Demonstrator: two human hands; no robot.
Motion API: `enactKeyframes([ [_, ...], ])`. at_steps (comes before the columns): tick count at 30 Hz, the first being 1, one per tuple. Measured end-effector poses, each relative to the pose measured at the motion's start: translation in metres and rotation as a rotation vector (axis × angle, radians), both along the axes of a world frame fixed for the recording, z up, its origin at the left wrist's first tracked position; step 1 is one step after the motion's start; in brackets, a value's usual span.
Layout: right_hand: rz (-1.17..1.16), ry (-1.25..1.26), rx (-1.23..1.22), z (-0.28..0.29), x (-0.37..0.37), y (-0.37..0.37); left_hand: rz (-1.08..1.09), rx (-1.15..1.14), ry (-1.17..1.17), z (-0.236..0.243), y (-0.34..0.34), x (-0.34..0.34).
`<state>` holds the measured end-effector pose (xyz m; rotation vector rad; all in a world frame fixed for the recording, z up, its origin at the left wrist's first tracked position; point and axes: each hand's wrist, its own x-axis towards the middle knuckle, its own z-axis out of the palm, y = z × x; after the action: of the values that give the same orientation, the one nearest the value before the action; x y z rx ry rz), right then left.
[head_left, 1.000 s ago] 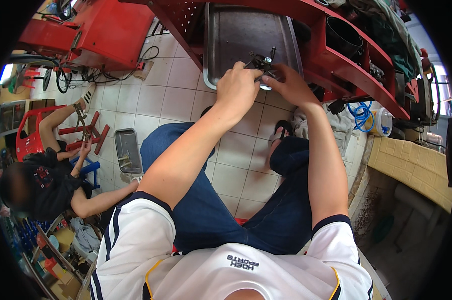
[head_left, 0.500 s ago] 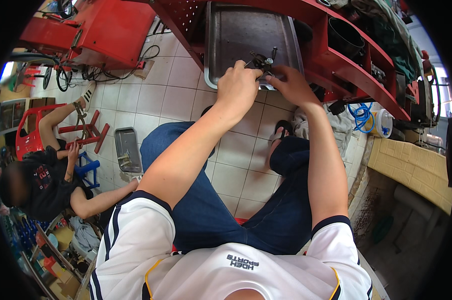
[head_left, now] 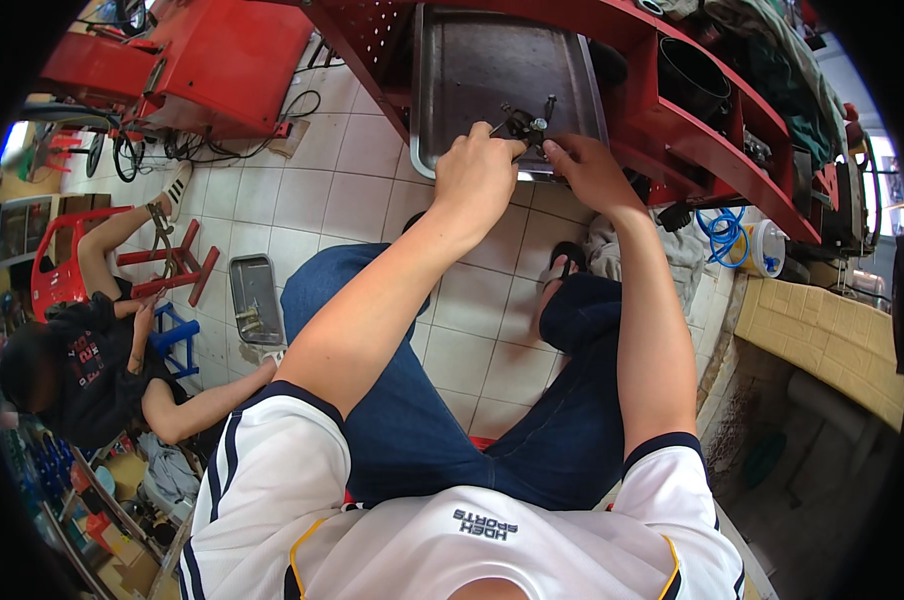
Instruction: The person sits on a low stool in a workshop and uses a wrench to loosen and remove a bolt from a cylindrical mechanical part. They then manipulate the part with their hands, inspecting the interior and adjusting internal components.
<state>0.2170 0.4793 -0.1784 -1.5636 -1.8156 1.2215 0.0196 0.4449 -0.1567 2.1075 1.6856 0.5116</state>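
My left hand (head_left: 477, 175) is closed on a small dark metal assembly (head_left: 525, 126) with bolts and a silver fitting, held over a large grey metal tray (head_left: 492, 62) at the top. A thin rod shows by its fingertips. My right hand (head_left: 587, 175) is at the right side of the assembly, fingers curled, thumb against it; some fingertips are hidden.
A red rack (head_left: 642, 140) surrounds the tray. Red machinery (head_left: 232, 70) and cables stand upper left. A person (head_left: 87, 370) sits at left with red (head_left: 57, 260) and blue stools. A small tray (head_left: 255, 300) lies on the tiles. A blue hose (head_left: 722, 235) and cardboard (head_left: 812, 340) are right.
My right hand has shifted slightly rightward, its thumb moving along the assembly. My left hand has barely moved. The seated person's hand has lowered a little.
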Motion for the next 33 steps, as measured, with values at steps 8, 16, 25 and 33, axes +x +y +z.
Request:
enactKeyframes([
  [8,-0.012,-0.108,0.083,-0.014,0.002,0.000,0.007,-0.011,0.002,-0.004,0.000,0.002],
  [16,0.074,-0.016,0.022,-0.016,0.007,0.006,0.009,0.000,0.005,-0.001,0.001,0.001],
  [25,-0.025,0.004,0.070,-0.009,-0.003,-0.004,0.005,0.035,0.006,-0.005,-0.002,0.004],
  [33,0.015,-0.151,0.146,-0.016,0.004,0.004,-0.004,0.026,0.016,-0.003,-0.002,0.005],
])
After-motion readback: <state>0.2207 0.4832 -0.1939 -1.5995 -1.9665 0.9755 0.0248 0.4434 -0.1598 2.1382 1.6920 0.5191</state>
